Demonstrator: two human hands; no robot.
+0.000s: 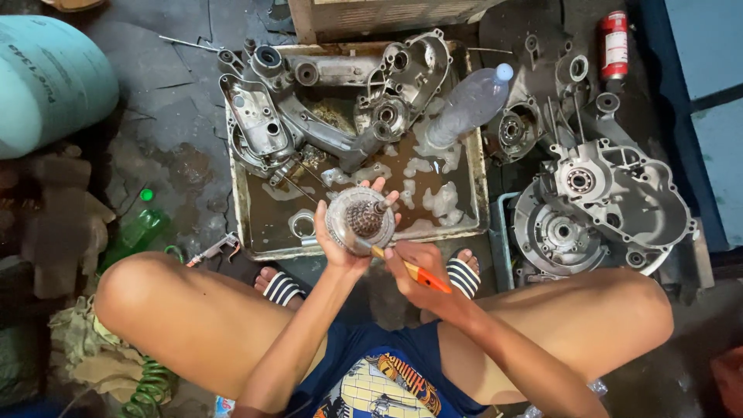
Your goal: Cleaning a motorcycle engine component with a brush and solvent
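Over the soapy metal tray (pixel 248 224), left fingers (pixel 331 241) cup a round gear assembly (pixel 359 218); right fingers (pixel 409 259) pinch an orange-handled brush (pixel 422 275).

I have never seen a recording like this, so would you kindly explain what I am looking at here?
This is one picture from a camera worn on a person's head, looking down at their own bare hands as they squat. The left hand holds a round metal gear assembly. The right hand holds an orange-handled brush against it. Just beyond is a metal tray of brown, foamy liquid holding engine casings and a clear plastic bottle. More casings lie on the floor to the right.
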